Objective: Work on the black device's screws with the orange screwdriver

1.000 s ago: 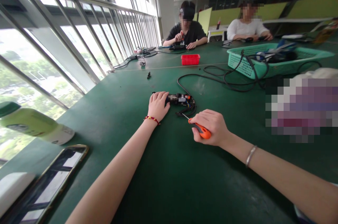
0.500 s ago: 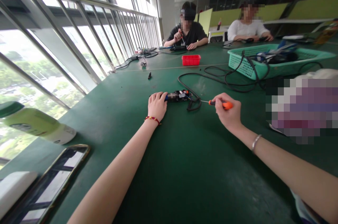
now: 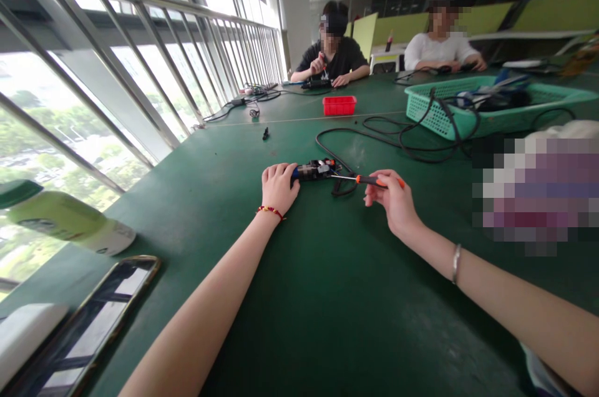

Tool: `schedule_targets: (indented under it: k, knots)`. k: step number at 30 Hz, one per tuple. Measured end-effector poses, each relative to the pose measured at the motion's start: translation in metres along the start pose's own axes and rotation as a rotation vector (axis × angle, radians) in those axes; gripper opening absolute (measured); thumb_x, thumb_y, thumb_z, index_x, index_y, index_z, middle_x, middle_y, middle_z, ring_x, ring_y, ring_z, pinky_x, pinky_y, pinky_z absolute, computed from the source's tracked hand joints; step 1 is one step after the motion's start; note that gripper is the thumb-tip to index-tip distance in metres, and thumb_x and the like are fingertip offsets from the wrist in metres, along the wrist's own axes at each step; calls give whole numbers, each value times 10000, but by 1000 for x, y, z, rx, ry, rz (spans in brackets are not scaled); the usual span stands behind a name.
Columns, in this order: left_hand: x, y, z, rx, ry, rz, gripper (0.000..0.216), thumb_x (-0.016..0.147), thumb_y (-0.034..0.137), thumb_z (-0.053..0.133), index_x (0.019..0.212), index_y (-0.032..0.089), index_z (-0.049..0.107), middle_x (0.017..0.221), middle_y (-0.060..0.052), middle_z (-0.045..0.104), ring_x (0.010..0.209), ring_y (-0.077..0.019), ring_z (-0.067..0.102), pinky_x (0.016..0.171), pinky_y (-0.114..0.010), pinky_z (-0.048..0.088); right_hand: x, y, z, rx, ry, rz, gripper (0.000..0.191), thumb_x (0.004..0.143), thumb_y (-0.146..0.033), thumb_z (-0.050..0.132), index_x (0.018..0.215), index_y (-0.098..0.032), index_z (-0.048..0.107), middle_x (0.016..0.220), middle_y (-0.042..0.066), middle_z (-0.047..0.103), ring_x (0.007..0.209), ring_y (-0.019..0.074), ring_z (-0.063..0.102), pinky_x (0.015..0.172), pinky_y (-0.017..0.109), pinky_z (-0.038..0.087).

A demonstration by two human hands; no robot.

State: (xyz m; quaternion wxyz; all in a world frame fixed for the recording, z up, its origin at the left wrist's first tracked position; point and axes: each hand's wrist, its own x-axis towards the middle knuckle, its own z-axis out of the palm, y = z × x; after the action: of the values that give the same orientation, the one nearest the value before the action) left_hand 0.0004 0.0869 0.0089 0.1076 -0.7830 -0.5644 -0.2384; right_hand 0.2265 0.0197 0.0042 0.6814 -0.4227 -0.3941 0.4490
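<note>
My left hand [image 3: 279, 188] is wrapped over the blue rear end of an opened corded power tool [image 3: 312, 170] lying on the green table. Its bare inner parts point right, and a black cord [image 3: 337, 133] runs from that end. In my right hand [image 3: 395, 197] is a screwdriver [image 3: 369, 180] with an orange and black handle, held between thumb and fingers. The thin shaft points left, its tip at or close by the tool's exposed end; contact cannot be made out. A loop of the cord lies beneath the shaft.
A red box [image 3: 339, 105] stands beyond the tool. The green basket [image 3: 435, 116] at right holds cables and parts. A small black piece [image 3: 266, 133] lies farther left. Near left are a phone [image 3: 107, 309] and a bottle [image 3: 70, 216]. Two people sit across the table.
My right hand has moved the screwdriver leftward, bringing its tip from the cord to the tool's open end. Its fingers have loosened around the handle. The left hand stays nearly still.
</note>
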Motion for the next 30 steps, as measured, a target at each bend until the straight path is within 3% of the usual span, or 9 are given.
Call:
schedule_targets:
  k: [3,9,22,30]
  knots:
    - [0,0,1,-12,-3,-2,355,865,286,470,1207,216,533,1227,-57,564,1142,-249,449,1027,-410,287,5,-3,-3,71,11,51,92,705,-283,514,757,-207,525,519,-44,591,375,106,519,455,263,463]
    - [1,1,0,-30,-31,-19,338,876,204,450,1205,226,521,1251,-39,557,1173,-232,439,1053,-411,254,7,-4,-4,75,23,79,126,675,-290,536,764,-201,537,561,-24,634,376,106,521,461,268,464]
    - [1,1,2,-14,-39,-21,371,869,188,453,1233,221,513,1233,-51,554,1168,-237,433,1080,-428,227,9,-5,-4,32,-10,133,120,727,-297,526,790,-195,540,606,-5,656,389,106,536,468,259,465]
    - [1,-1,6,18,-49,-6,434,876,280,456,1303,205,469,1198,-91,535,1132,-264,430,1068,-442,247,10,-5,-5,62,4,140,153,767,-340,484,778,-195,529,592,-3,640,394,104,530,504,270,486]
